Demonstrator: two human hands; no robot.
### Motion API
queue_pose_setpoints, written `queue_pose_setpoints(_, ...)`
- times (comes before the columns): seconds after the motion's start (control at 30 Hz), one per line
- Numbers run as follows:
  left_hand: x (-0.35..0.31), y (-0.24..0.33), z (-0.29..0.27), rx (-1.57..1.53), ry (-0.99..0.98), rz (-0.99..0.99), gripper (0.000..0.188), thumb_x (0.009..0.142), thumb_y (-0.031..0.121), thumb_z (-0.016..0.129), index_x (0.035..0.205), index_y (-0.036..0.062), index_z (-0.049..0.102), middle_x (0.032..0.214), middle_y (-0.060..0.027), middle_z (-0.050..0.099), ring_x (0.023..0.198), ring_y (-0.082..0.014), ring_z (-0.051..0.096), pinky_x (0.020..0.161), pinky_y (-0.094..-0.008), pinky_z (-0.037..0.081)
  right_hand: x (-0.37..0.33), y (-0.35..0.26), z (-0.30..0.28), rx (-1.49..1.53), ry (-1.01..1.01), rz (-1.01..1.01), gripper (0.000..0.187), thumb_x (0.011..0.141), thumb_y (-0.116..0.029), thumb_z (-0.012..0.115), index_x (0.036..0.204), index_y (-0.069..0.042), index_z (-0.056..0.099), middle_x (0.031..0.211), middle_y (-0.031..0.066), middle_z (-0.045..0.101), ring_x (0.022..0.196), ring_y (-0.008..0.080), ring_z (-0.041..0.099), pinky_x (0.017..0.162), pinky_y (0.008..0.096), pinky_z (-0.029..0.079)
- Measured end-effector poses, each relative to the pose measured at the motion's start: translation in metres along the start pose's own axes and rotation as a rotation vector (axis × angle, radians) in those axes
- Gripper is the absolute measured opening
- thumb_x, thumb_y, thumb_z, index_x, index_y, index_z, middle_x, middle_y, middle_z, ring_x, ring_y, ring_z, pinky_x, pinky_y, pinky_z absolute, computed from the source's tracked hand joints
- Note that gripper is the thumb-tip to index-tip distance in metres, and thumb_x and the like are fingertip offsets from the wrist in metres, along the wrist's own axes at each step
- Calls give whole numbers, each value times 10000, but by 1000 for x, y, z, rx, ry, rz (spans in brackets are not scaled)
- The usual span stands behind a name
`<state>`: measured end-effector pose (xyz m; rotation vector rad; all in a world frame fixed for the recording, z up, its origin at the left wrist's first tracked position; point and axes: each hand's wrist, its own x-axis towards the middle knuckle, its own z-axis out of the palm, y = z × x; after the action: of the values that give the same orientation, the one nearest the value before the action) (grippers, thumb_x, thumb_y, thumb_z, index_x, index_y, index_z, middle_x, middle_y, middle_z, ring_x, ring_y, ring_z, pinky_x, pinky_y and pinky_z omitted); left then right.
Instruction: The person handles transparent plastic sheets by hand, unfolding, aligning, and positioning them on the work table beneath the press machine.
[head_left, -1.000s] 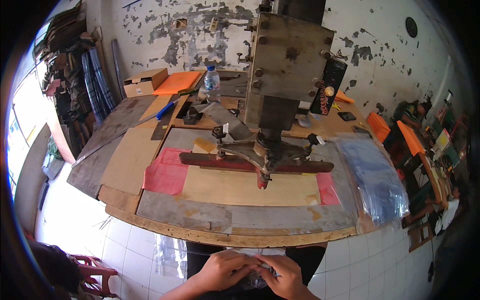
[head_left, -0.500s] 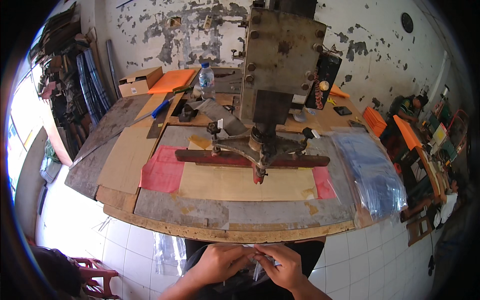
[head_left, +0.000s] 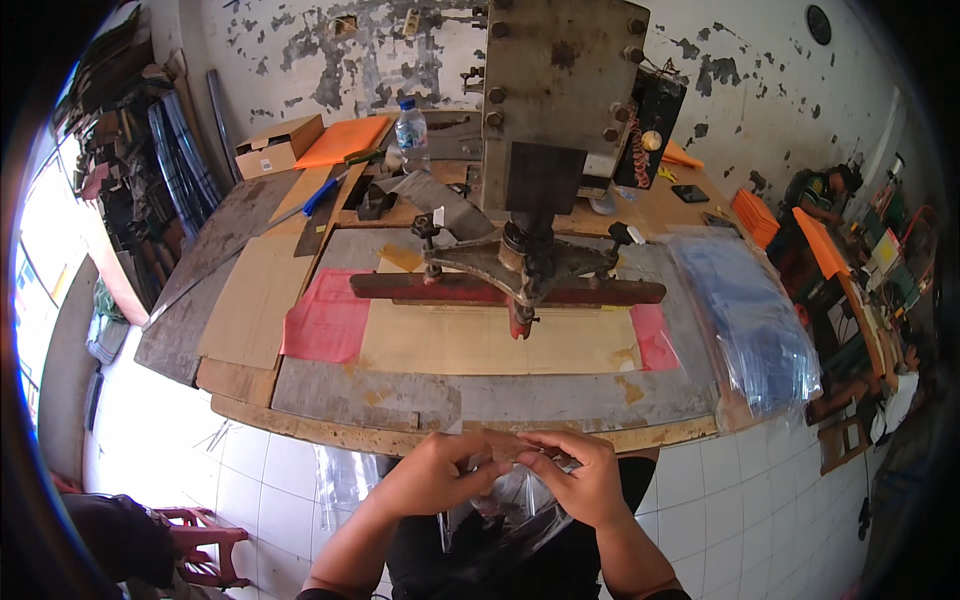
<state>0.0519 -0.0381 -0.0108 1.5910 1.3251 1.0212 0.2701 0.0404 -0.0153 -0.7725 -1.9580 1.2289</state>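
My left hand (head_left: 446, 472) and my right hand (head_left: 578, 474) meet over my lap, just before the table's front edge. Between them they pinch the upper edge of a clear plastic sheet (head_left: 510, 505), which hangs down in shiny folds against my dark clothing. Thumbs and fingers of both hands are closed on it, the fingertips close together. Whether it is a single sheet or a pouch I cannot tell. Beyond the hands stands a heavy press (head_left: 525, 265) with a long red bar, over a pale yellow sheet (head_left: 480, 345) with pink material (head_left: 325, 315) at its ends.
A stack of clear bluish plastic sheets (head_left: 740, 320) lies at the table's right. More clear plastic (head_left: 345, 480) hangs below the front edge. A water bottle (head_left: 411, 138), cardboard box (head_left: 278, 147) and blue-handled tool (head_left: 322, 197) are farther back. A red stool (head_left: 208, 545) stands lower left; another person (head_left: 825, 195) sits far right.
Both hands have risen slightly toward the table edge with the plastic. More of the clear sheet now shows hanging below them. The view has tilted down a little.
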Motion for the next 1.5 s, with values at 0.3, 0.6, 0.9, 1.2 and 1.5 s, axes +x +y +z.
queue_pose_setpoints(0.3,-13,7,-3,-9,160,21,456,948,164,797,1382,102,673,748,-57,731,589,-163,673,597,-292,528,-5,-4,-6,5,89,16,213,955,-99,797,1140,7,778,1004,124,803,884,176,766,798,296,578)
queue_pose_setpoints(0.6,-36,-2,-33,421,228,-164,393,856,350,881,1161,124,781,748,-57,739,655,-222,721,649,-345,562,-2,-7,-24,7,120,8,140,988,-109,757,1070,4,772,916,104,788,817,167,756,741,285,554)
queue_pose_setpoints(0.9,-46,18,-53,583,322,-267,283,770,266,936,940,74,815,768,-66,723,702,-244,700,697,-368,545,2,1,-49,-2,239,-19,93,1008,-61,690,1014,26,724,860,72,742,768,126,710,719,265,536)
queue_pose_setpoints(1.2,-30,4,-71,585,428,141,196,825,190,895,906,70,763,935,-43,731,922,-211,700,900,-379,525,14,7,-87,112,391,11,144,1046,-116,673,1057,25,703,888,52,698,698,76,619,613,231,488)
queue_pose_setpoints(1.5,-11,-18,-56,-270,357,-69,451,927,34,815,1292,10,550,928,-66,727,864,-146,731,799,-304,580,36,48,-94,85,448,92,175,1054,-154,679,1038,20,692,808,14,651,633,53,528,574,226,419)
